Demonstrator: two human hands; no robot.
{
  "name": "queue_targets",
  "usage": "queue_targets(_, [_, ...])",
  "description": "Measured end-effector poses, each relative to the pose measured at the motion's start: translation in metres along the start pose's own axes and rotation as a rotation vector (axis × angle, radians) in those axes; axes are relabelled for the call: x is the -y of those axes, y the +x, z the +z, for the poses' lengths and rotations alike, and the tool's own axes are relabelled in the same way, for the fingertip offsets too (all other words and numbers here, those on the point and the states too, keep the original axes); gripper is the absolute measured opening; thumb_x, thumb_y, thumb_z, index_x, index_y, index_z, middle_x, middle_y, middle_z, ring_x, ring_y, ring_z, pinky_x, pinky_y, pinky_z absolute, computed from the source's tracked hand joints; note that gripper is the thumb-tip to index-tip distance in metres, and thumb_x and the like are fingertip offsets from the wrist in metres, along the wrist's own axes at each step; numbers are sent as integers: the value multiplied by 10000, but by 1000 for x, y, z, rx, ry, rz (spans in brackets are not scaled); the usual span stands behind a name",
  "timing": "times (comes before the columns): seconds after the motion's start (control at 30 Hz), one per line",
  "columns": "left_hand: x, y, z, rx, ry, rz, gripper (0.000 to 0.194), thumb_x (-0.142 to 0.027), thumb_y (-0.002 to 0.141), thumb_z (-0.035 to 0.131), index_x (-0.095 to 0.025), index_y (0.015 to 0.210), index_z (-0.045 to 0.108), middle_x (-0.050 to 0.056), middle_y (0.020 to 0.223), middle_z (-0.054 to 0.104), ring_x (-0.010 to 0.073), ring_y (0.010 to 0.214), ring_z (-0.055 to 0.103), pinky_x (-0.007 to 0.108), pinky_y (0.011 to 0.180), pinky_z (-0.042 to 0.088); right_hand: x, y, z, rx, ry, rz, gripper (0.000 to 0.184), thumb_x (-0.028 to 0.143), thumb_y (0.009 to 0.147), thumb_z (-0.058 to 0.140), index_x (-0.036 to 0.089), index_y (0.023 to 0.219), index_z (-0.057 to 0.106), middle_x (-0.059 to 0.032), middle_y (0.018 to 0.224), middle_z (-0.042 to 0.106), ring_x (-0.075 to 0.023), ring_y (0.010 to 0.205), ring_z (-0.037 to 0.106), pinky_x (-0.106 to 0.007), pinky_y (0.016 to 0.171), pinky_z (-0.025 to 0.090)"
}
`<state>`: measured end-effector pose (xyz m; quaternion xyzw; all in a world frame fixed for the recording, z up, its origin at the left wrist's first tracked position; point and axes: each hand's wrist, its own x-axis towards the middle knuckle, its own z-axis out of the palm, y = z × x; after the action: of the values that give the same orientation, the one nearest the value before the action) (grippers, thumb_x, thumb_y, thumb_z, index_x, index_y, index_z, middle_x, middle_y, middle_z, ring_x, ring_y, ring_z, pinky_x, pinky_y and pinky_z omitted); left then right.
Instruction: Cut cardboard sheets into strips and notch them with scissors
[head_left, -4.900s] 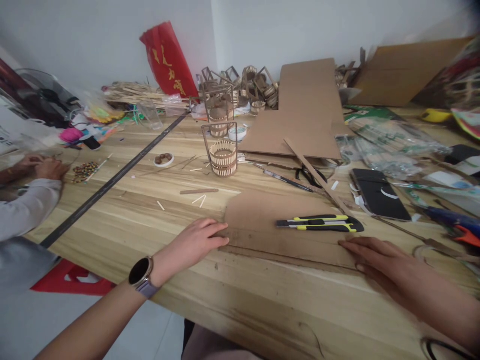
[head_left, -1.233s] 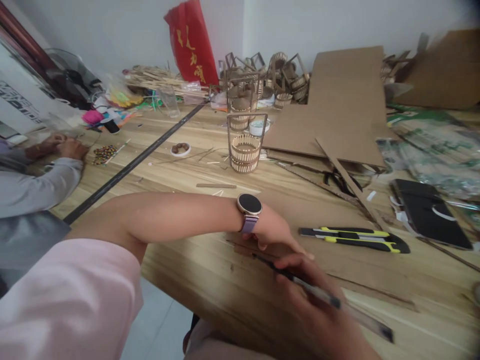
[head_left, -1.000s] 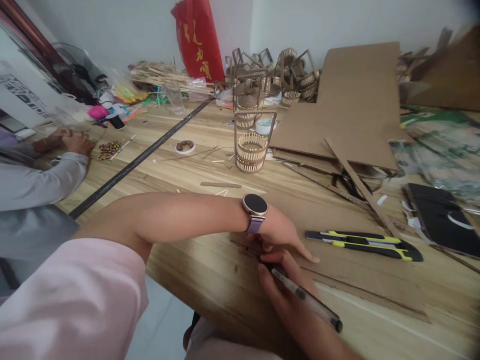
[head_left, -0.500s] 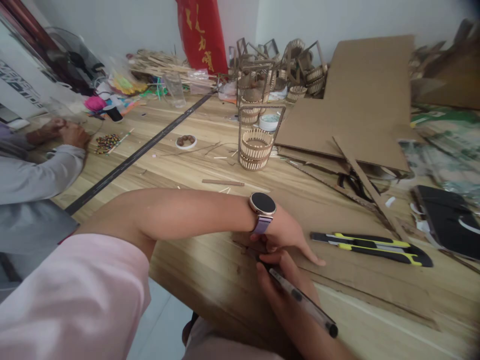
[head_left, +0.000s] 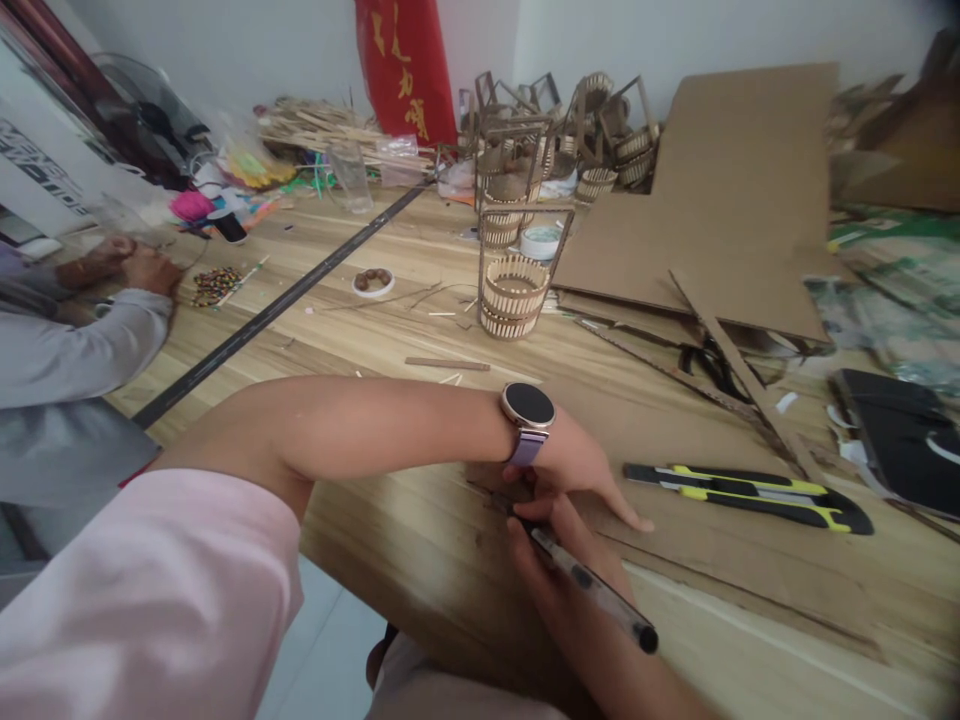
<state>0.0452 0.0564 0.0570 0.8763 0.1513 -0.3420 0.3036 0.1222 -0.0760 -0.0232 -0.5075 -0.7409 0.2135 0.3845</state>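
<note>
My right hand (head_left: 574,560) is closed around a clear-barrelled pen (head_left: 600,595), its tip pointing left at the near left part of a brown cardboard piece (head_left: 720,565). Across in front of me reaches my left arm, with a watch (head_left: 529,404) on the wrist. My left hand (head_left: 576,458) presses on that cardboard, one finger stretched flat to the right and the others partly hidden beneath the palm. Both hands are close together at the pen tip. To their right, a yellow and black utility knife (head_left: 810,510) lies on the cardboard.
A small slatted bucket (head_left: 514,300) with a tall handle stands beyond my arm, and several more are heaped behind. A large cardboard sheet (head_left: 742,200), wooden strips (head_left: 735,370) and a phone (head_left: 892,430) lie at right. Another person's hands (head_left: 142,268) work at far left.
Earlier both hands lay on the cardboard's ends. Since then my left arm has crossed to the right and my right hand has taken the pen. Lately the pen has shifted only slightly.
</note>
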Motion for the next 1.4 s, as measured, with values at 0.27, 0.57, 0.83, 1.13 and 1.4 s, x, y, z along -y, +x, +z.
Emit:
queue_targets(0.27, [1, -1, 0, 15, 5, -7, 998, 153, 779, 461, -395, 1589, 258, -63, 545, 569, 165, 418, 565, 221, 440, 442, 0, 1, -1, 5, 30, 11, 68, 233, 854, 556, 273, 804, 581, -4, 724, 732, -194, 563, 679, -284, 524, 520])
queue_targets(0.57, [-3, -5, -1, -28, 29, -24, 903, 95, 837, 513, -399, 1569, 324, -34, 626, 652, 144, 401, 572, 205, 432, 454, -9, -4, -15, 33, 12, 10, 76, 264, 875, 556, 256, 819, 606, -23, 782, 758, -204, 654, 724, -279, 573, 556])
queue_targets(0.83, [-2, -1, 1, -32, 66, -52, 919, 44, 823, 628, -409, 1564, 329, 1, 811, 746, 143, 415, 602, 220, 450, 492, -22, -24, -59, 9, -7, 232, 130, 345, 892, 584, 260, 796, 607, 12, 699, 717, -158, 573, 658, -229, 533, 516])
queue_targets(1.13, [-3, -1, 0, 12, 78, -72, 986, 51, 823, 599, -481, 1569, 237, -54, 695, 670, 135, 395, 579, 209, 448, 457, -39, -38, -112, 22, -127, 351, 226, 453, 882, 575, 277, 761, 649, 16, 652, 711, -165, 500, 637, -242, 435, 486])
queue_targets(1.4, [0, 2, 5, -48, 219, -66, 991, -4, 810, 644, -493, 1566, 230, -25, 785, 718, 182, 550, 651, 235, 532, 442, -71, -51, -154, 21, -287, 295, 224, 438, 857, 599, 265, 737, 675, -11, 692, 732, -192, 570, 694, -251, 447, 526])
